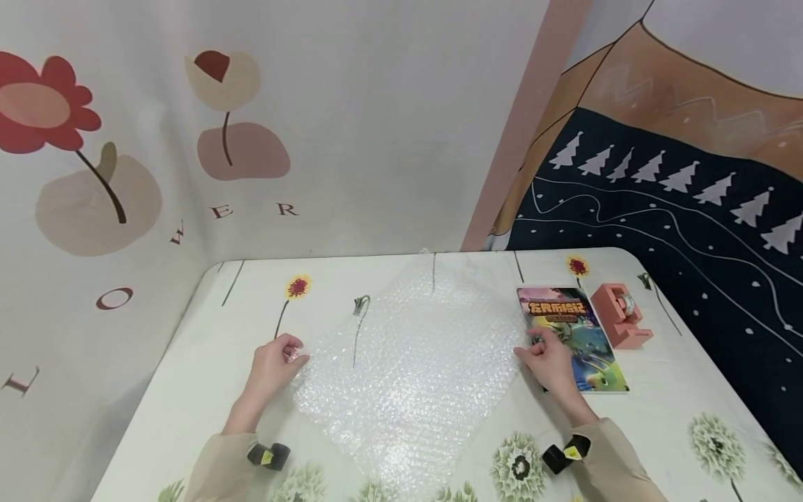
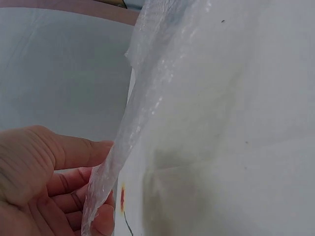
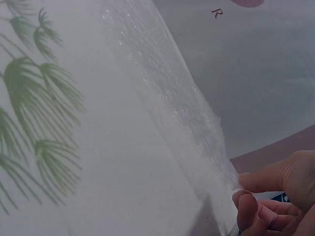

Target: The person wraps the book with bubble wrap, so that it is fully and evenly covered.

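Note:
A clear sheet of bubble wrap is spread between the two hands, turned so its corners point left, right, far and near. My left hand pinches its left corner between thumb and fingers; in the left wrist view the edge of the bubble wrap runs up from the grip. At the opposite corner, my right hand pinches the sheet with thumb and forefinger, and the bubble wrap slants away from those fingers in the right wrist view. The right hand overlaps the left side of a colourful book in the head view.
Right of the book stands a pink tape dispenser with a roll of tape in it. A flower-printed cloth covers the table. A pale curtain with flower prints hangs behind, and a dark tree-patterned cloth hangs at the right.

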Demonstrator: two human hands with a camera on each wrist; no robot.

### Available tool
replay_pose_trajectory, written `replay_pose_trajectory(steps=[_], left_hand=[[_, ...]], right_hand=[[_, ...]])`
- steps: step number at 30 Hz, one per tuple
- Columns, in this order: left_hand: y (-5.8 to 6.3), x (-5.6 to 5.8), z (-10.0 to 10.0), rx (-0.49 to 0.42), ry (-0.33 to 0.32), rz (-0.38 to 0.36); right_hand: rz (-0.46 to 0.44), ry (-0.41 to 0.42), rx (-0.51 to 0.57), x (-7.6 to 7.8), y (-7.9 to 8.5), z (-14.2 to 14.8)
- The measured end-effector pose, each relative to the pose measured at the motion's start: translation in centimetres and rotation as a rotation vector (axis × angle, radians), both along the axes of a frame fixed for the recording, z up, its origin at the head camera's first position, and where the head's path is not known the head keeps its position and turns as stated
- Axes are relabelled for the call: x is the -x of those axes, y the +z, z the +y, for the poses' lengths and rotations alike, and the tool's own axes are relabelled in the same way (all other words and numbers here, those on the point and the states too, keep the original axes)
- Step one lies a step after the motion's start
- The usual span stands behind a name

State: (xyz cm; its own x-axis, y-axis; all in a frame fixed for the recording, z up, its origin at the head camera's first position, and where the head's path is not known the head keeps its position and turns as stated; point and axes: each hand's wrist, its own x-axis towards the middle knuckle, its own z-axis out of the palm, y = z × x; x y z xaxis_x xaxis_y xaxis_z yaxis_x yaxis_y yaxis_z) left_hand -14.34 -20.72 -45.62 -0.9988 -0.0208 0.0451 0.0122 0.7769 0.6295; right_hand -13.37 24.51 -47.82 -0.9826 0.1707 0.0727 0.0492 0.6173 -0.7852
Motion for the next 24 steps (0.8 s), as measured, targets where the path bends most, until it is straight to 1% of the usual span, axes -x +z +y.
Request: replay_pose_trajectory(steps=[3,5,12,20,24], left_hand=[[-0.07,0.03,0.02,0.001,-0.002,-0.013],[-0.14,0.07,0.00,0.006,-0.001,-0.021],[-0.29,0.02,0.02,0.028,0.003,-0.040],[-0.46,-0.04,0.08,0.051,0.002,-0.064],[-0.65,-0.01,0.06,0.061,0.006,-0.081]], right_hand=[[0.036,0.048,-0.073,0.18,-0.04,0.03],[0.033,0.075,-0.101,0.26,0.00,0.06],[-0.043,0.132,-0.158,0.55,0.38,-0.12],[-0.113,0.167,-0.236,0.82,0.64,-0.36],[-0.121,0.179,-0.254,0.86,0.66,-0.31]])
